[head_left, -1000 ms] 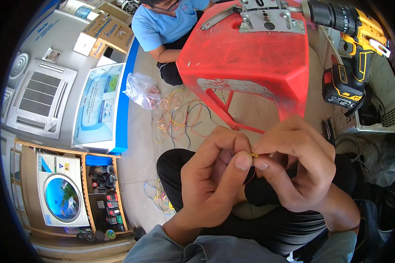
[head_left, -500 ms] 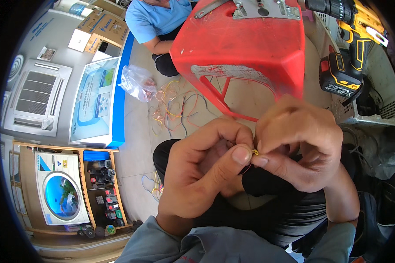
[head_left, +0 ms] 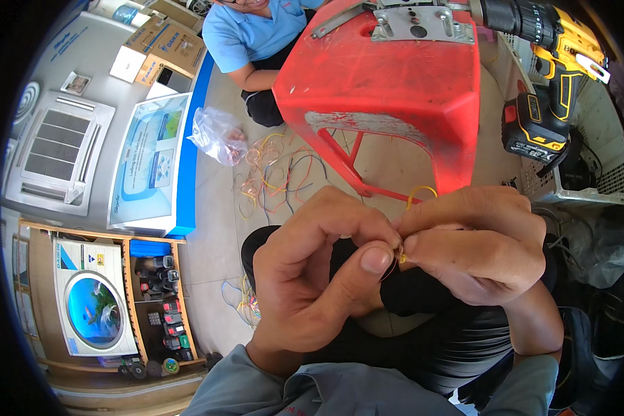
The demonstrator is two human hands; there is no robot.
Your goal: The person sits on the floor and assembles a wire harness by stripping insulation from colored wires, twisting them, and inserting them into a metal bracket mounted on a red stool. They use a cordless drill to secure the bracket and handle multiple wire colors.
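Observation:
My left hand (head_left: 319,270) is closed in a pinch, thumb against forefinger, on the end of a thin wire. Fingertip to fingertip with it, my right hand (head_left: 482,243) is closed on a yellow wire (head_left: 421,193). A loop of that wire stands up above the right fingers, and a short yellow bit shows between the two hands. Below the fingertips hangs a thin dark reddish strand. The fingers cover most of the join, so I cannot tell how the wires are twisted together. Both hands are held above my lap.
Ahead stands a red plastic stool (head_left: 381,83) with a metal bracket (head_left: 423,24) and a yellow-black cordless drill (head_left: 561,69) at its right. Loose coloured wires (head_left: 277,173) and a clear plastic bag (head_left: 217,135) lie on the floor. Another person in blue (head_left: 246,41) sits beyond.
My right hand's fingers have lowered and folded flatter around the yellow wire. A yellow loop now shows above them. The left hand keeps its pinch, almost in place.

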